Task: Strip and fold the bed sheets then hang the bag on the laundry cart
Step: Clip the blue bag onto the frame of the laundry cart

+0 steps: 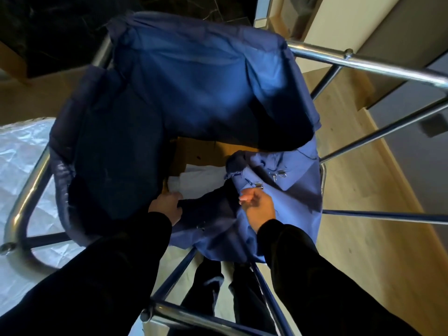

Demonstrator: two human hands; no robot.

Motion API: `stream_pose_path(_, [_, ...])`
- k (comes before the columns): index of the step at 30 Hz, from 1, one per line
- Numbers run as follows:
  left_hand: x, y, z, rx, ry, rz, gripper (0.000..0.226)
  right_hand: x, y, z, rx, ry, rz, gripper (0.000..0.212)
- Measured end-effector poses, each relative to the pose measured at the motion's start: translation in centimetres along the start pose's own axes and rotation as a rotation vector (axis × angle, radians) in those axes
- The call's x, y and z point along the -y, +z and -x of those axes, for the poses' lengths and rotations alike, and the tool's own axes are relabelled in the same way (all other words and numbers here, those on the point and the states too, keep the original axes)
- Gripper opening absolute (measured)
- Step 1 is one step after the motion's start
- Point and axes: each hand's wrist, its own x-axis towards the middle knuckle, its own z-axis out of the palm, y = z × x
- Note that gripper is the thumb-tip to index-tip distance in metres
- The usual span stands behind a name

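left hand point(167, 206) grips blue bag point(194, 81) rim | right hand point(258, 207) on bag cloth, grip unclear | bag draped over cart frame point(363, 64)

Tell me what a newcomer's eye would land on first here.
The big blue bag fills the middle, draped over the chrome cart frame at its far and left sides. Below, the left hand grips the bag's dark near edge, and the right hand is at the lighter fabric by some metal clips. White folded linen shows inside.
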Motion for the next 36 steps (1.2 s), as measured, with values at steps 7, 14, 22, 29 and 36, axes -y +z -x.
stream_pose_path(7, [0.3,-2.6,2.6,-0.223,0.206,0.210,0.027,1.5,2.5,3.6,0.116,0.016,0.110,0.027])
stream_pose_path(14, [0.6,-6.9,8.3,-0.311,0.126,0.931,0.021,5.2,4.3,8.4,0.064,-0.043,-0.156,0.034])
stream_pose_path(22, [5.0,-8.7,14.8,-0.448,-0.058,1.391,0.020,7.2,6.1,14.8,0.192,0.007,-0.295,0.029])
stream_pose_path(29, [10.0,-9.8,20.0,-0.604,-0.187,1.678,0.019,8.8,10.5,18.8,0.341,-0.086,-0.212,0.028])
stream_pose_path(36, [16.9,-10.5,22.2,-0.743,-0.237,1.737,0.017,10.8,17.5,21.6,0.523,-0.153,-0.047,0.033])
